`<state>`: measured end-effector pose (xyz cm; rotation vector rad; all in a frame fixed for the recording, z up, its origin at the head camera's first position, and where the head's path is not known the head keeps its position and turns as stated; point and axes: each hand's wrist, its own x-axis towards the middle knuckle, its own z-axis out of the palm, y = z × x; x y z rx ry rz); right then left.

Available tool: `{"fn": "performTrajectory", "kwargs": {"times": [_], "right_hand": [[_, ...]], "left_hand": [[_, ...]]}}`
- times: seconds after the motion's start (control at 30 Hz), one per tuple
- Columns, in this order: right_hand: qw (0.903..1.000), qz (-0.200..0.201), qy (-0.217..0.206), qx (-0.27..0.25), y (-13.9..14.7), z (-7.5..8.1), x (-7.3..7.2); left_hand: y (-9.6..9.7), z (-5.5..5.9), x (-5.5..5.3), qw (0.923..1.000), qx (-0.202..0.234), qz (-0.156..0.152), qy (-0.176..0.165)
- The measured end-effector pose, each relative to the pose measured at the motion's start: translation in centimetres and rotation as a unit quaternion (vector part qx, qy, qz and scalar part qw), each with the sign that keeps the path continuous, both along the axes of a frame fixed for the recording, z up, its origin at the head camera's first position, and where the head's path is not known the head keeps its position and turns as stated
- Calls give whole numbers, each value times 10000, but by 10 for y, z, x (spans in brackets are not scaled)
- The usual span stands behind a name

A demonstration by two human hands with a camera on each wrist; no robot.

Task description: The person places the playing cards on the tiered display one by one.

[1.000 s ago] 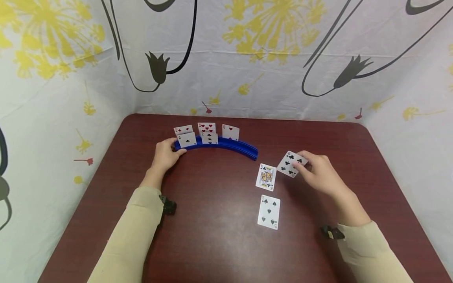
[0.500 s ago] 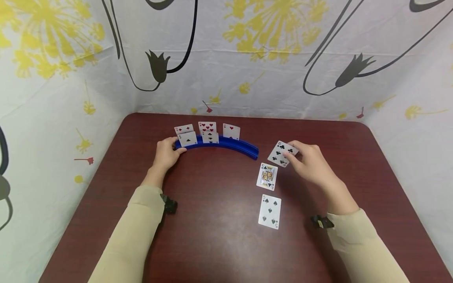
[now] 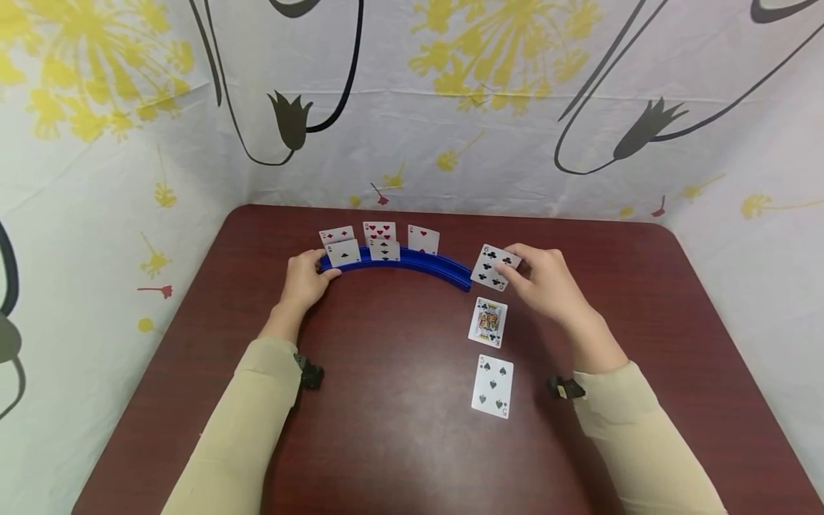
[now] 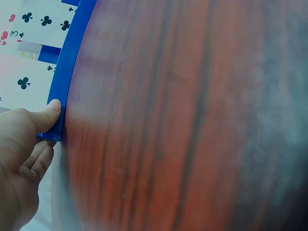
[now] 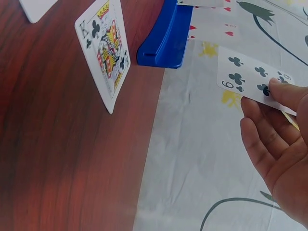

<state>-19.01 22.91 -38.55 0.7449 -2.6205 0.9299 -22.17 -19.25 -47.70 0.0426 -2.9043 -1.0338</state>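
Observation:
A curved blue card holder (image 3: 425, 264) stands toward the back of the table, with several playing cards upright in its left and middle part. The left hand (image 3: 304, 279) grips the holder's left end; in the left wrist view its thumb lies on the blue front edge (image 4: 72, 62). Between thumb and fingers the right hand (image 3: 547, 282) pinches a six of clubs (image 3: 487, 266), face toward the head camera, beside the holder's right end. The ace of clubs (image 3: 343, 252), three of clubs (image 3: 385, 249) and two of hearts (image 3: 423, 239) stand in the holder.
A king of clubs (image 3: 488, 322) lies face up below the holder's right end. Nearer the person lies a five of spades (image 3: 493, 386). Behind the dark red table (image 3: 386, 450) hangs a white patterned cloth (image 3: 360, 164).
The right hand has moved left and farther back with the six of clubs, from beside the king to the holder's right end. The left hand keeps its grip there.

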Motion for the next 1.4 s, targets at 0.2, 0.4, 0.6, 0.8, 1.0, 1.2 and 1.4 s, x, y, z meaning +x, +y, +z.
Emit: {"fn": "performTrajectory", "kwargs": {"times": [0.2, 0.4, 0.6, 0.8, 1.0, 1.2, 1.4], "right_hand": [[9999, 62, 90, -90, -11, -2, -8], [9999, 58, 40, -93, -22, -4, -14], [10000, 17, -2, -83, -34, -8, -18], [10000, -40, -9, -72, -43, -11, -23], [9999, -111, -27, -4, -52, -15, -27], [9999, -147, 51, 6, -64, -19, -32], [9999, -134, 0, 12, -76, -23, -35]], "left_hand": [[0, 0, 0, 10000, 16, -15, 43], [0, 1, 0, 10000, 37, 7, -17], [-1, -2, -1, 10000, 49, 24, 21], [-1, -5, -2, 9999, 73, 51, 74], [0, -5, -3, 9999, 97, 46, 77], [-1, -4, -2, 9999, 67, 35, 115], [-2, -4, -3, 9999, 48, 10, 161]]}}
